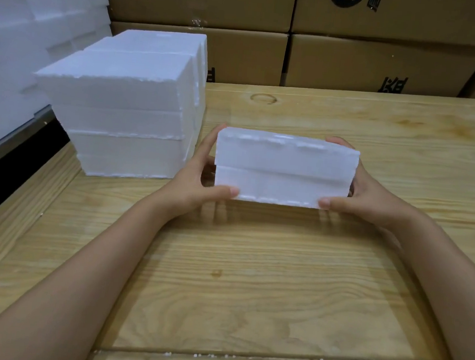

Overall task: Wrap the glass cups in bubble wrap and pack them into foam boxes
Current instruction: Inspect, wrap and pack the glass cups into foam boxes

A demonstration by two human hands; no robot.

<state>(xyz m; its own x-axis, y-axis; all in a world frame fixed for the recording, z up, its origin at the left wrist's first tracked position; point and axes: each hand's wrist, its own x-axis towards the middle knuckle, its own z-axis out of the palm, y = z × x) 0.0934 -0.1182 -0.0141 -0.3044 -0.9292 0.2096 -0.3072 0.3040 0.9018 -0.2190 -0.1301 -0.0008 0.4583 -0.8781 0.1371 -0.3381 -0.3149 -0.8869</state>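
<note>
Both hands clamp one closed foam box [284, 169] by its ends, left hand [199, 176] on the left end and right hand [373, 191] on the right, thumbs on the near face, over the middle of the table [236, 280]; I cannot tell whether its bottom edge touches the wood. Judging by the seam across the near face, the step is to part the two halves, so I should squeeze lightly, since foam crumbles, and pull evenly along that seam rather than twist. No cups or bubble wrap show; a stack of foam boxes [127, 112] stands far left, with cardboard cartons [384, 66] beyond the table.
</note>
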